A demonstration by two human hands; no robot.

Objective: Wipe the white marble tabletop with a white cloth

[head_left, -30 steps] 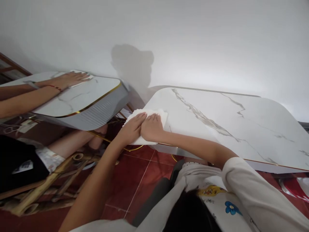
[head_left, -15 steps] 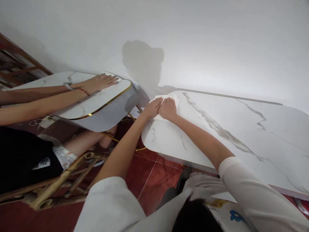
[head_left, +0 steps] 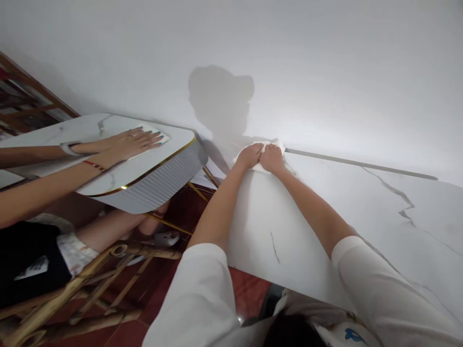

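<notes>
Both of my arms reach out across a white marble-look table (head_left: pixel 325 231). My left hand (head_left: pixel 249 155) and my right hand (head_left: pixel 272 158) lie side by side on a white cloth (head_left: pixel 269 145) at the table's far left corner, next to the wall. The fingers of both hands are together and curled down onto the cloth, pressing it to the tabletop. Most of the cloth is hidden under my hands.
To the left, another person's two hands (head_left: pixel 126 143) press a white cloth on a smaller marble-look table (head_left: pixel 144 178) with a gold rim. That person sits on a bamboo chair (head_left: pixel 72 294). Red floor tiles (head_left: pixel 249 294) show between the tables. A white wall (head_left: pixel 325 72) is behind.
My hands have slid the cloth from the table's near left edge to its far corner by the wall. The other person's hands have shifted on the smaller table.
</notes>
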